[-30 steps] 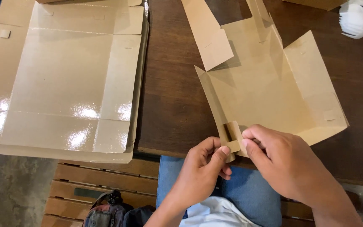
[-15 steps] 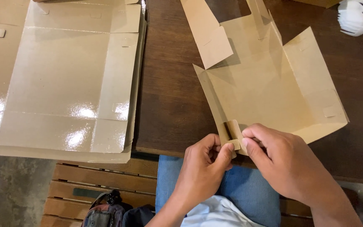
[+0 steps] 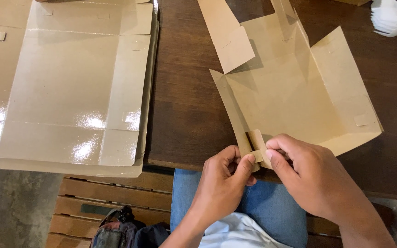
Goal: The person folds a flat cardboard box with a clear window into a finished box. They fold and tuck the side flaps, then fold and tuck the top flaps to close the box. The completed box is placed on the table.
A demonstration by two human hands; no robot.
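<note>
Kraft-brown box blank: left hand and right hand both pinch its near corner tab; forcing the tab could tear or crease it.

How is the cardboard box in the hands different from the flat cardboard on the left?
The cardboard box has its flaps folded up, while the flat cardboard stack lies fully flat. Both the left hand and the right hand pinch a corner tab of the cardboard box; no hand touches the flat cardboard stack. The stack overhangs the table edge more. Both are tan cardboard with creases.
</note>
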